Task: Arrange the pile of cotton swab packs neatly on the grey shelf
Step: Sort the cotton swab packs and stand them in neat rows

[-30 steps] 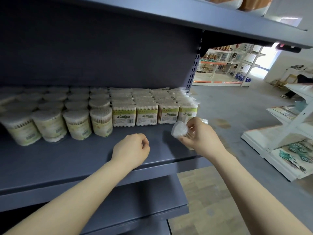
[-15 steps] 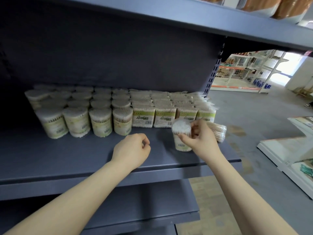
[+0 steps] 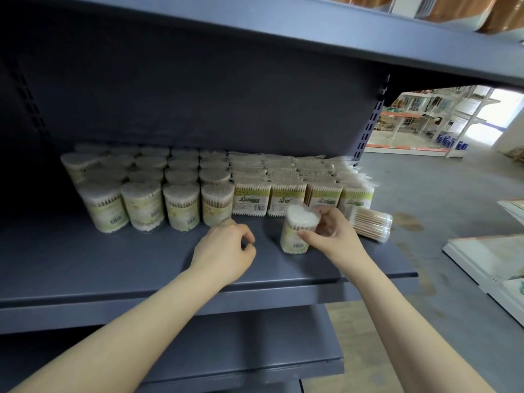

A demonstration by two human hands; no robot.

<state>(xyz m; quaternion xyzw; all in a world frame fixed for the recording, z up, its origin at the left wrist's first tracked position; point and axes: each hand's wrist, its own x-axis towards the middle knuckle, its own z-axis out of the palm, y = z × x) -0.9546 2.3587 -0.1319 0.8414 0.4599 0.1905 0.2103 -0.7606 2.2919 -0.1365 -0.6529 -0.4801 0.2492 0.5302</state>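
From the head camera, the dark grey metal shelf (image 3: 119, 268) carries rows of cotton swab packs along its back half. Round clear tubs of wooden-stemmed swabs with pale green labels (image 3: 147, 205) fill the left part, and flat rectangular packs with green-and-white labels (image 3: 286, 199) stand in rows to their right, the two groups touching. In front of the rectangular packs stands one upright round clear tub of white-tipped swabs (image 3: 297, 232), base on the shelf board. The right hand (image 3: 333, 236) grasps this tub, thumb across its front and fingers curled round its right side. Just beyond that hand, near the shelf's right end, another clear round tub of swabs (image 3: 373, 224) lies on its side. The left hand (image 3: 226, 252) hovers over the bare front of the shelf with fingers curled into a loose fist, gripping nothing
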